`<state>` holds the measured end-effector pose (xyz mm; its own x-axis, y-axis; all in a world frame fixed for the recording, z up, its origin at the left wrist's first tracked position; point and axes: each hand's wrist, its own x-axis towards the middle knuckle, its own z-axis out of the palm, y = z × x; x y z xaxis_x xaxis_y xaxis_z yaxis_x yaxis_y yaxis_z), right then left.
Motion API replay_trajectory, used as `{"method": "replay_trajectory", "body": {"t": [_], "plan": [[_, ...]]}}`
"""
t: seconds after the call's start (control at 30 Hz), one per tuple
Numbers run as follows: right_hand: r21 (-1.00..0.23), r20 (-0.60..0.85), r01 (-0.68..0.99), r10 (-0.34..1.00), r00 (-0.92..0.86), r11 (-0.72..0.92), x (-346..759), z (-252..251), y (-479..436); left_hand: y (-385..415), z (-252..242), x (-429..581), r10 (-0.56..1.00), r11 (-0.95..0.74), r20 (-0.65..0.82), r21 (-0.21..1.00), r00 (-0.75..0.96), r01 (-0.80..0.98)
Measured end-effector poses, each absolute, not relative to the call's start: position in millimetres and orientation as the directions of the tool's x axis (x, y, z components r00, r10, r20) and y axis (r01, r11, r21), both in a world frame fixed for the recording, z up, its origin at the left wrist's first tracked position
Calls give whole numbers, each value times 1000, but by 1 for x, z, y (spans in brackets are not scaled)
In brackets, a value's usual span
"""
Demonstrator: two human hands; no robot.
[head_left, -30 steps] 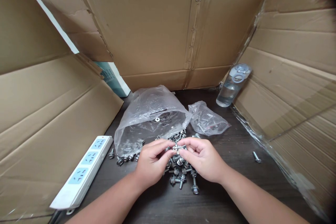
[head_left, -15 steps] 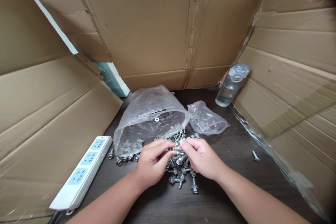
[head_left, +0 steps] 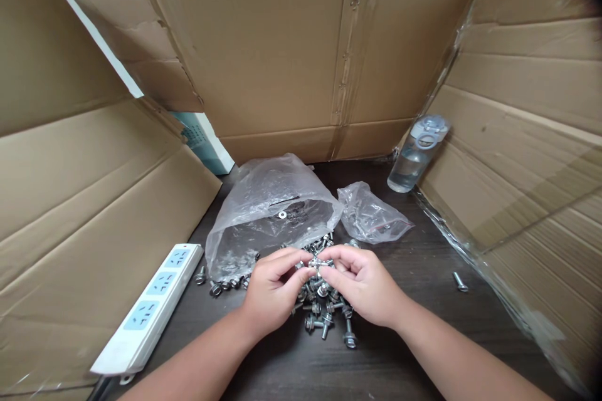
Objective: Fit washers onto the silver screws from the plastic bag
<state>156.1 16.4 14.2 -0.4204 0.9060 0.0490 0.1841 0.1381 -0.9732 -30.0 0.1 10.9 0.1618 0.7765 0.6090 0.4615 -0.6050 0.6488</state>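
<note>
My left hand (head_left: 275,285) pinches a silver bolt (head_left: 316,263) between thumb and forefinger, over the middle of the dark table. My right hand (head_left: 367,282) meets it from the other side, its thumb and forefinger closed around the bolt's other end. The fingertips partly hide the bolt, so I cannot tell whether a washer or nut sits on it. Under and around both hands lies a pile of flanged bolts (head_left: 325,319), loosely heaped. Behind the pile a large clear plastic bag (head_left: 277,185) lies with its mouth towards me, a flat washer (head_left: 283,215) at its opening.
A smaller plastic bag (head_left: 371,216) lies behind my right hand. A water bottle (head_left: 411,160) stands at the back right. One loose bolt (head_left: 459,282) lies at the right, another (head_left: 200,275) beside the white power strip (head_left: 148,310). Cardboard walls (head_left: 273,56) enclose the table.
The right thumb has shifted down and the right fingers have opened slightly around the bolt, showing more of it. My left hand keeps its pinch. The view has shifted a little.
</note>
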Motion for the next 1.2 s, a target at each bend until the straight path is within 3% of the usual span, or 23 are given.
{"method": "replay_trajectory", "body": {"t": [0.2,0.47,0.6,0.9,1.2], "plan": [[-997,-29,74,867,-497,8,156,13,14,-1,9,-31,720,-682,637,579,274,446],[-983,-176,60,815,-552,-171,153,7,15,-2,5,-35,590,-799,696,430,410,420],[-986,-158,44,840,-520,-158,153,5,18,-1,10,-32,680,-722,665,536,308,437],[-983,121,68,885,-450,169,159,14,14,2,13,-31,839,-512,539,737,74,440],[-961,126,176,906,-404,212,156,13,15,1,14,-30,860,-501,498,778,115,379]]}}
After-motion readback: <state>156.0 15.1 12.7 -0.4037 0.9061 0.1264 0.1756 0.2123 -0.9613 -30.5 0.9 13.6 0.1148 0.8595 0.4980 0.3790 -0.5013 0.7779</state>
